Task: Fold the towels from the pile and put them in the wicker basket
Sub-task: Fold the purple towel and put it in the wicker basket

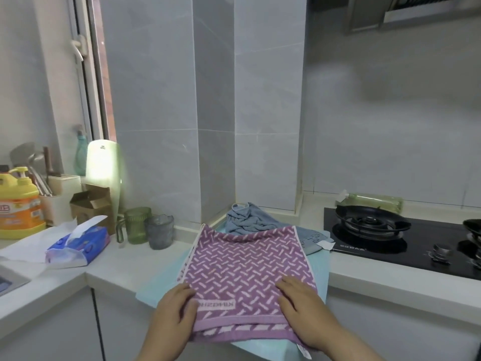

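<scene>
A purple towel with a pink dash pattern lies folded over on a light blue cloth at the counter's front edge. My left hand grips its near left corner, with the thumb on top. Flat on the near right part rests my right hand, its fingers together over the fabric. Behind the purple towel sits a crumpled pile of grey-blue towels against the tiled column. No wicker basket is in view.
A black gas hob lies to the right, a clear bottle behind it. To the left stand two glass mugs, a blue tissue pack, a cardboard box, a yellow detergent jug and a utensil holder.
</scene>
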Demonstrator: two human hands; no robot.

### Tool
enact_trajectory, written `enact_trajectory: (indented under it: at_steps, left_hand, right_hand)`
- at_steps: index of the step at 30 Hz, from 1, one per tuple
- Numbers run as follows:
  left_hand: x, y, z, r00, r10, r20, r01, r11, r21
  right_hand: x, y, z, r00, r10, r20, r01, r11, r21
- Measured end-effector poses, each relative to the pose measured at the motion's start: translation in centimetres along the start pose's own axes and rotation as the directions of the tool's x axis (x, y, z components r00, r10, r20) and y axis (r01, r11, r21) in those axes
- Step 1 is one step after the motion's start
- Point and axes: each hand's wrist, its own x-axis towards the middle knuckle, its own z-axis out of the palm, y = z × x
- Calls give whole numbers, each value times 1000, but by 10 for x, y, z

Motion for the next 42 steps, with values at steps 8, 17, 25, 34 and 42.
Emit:
enact_trajectory:
  at_steps: [8, 17, 25, 34, 42]
  left_hand:
    - [-25, -17, -12, 872, -490, 16, 433, 755, -493]
    - [-26, 3, -17, 798, -570, 196, 555, 567, -609]
    - [-27, 6, -22, 785, -568, 247, 588, 558, -585]
    - [-13, 20, -31, 728, -609, 316, 656, 483, -580]
    - [-14, 32, -44, 716, -554, 425, 681, 420, -600]
  right_hand:
    - [-18, 20, 7, 916, 334, -220, -218, 878, 427]
    - [-33, 20, -4, 873, 484, -62, -353, 713, 605]
    - [-39, 24, -10, 836, 548, 25, -393, 567, 724]
    - [-34, 28, -19, 754, 621, 212, -401, 179, 899]
    - [-50, 29, -32, 757, 476, 448, -556, 109, 824]
